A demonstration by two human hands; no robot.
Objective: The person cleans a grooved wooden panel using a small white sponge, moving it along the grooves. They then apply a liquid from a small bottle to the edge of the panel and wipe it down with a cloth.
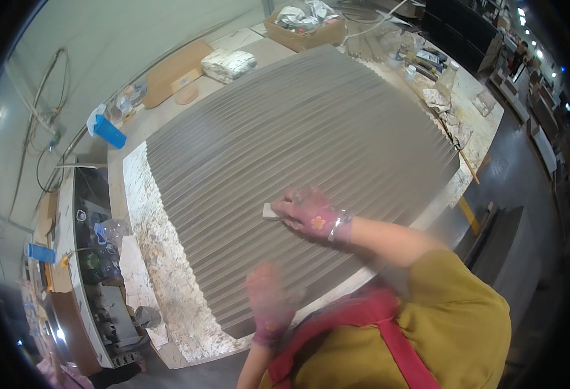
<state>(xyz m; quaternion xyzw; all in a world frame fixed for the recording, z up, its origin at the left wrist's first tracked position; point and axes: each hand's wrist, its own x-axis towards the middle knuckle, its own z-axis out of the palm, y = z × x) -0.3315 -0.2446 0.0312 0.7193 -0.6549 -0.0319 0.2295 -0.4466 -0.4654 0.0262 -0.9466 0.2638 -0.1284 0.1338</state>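
A large grey-brown ribbed panel (311, 136) lies over the worktable, its grooves running across it. My right hand (311, 211), in a pink flowered glove, is closed round a small pale block (269, 211) and presses it onto the ribs near the panel's middle. My left hand (270, 298), gloved in pink too, is over the panel's near edge. Motion smears its fingers, so whether they grip anything is unclear.
Stained white paper (175, 279) shows along the panel's left side. A blue cup (110, 131), a cloth bundle (229, 65) and a cardboard box (306, 35) stand beyond it. Bottles and scraps crowd the right end, near a thin stick (468, 165). Plastic jugs (106, 233) sit lower left.
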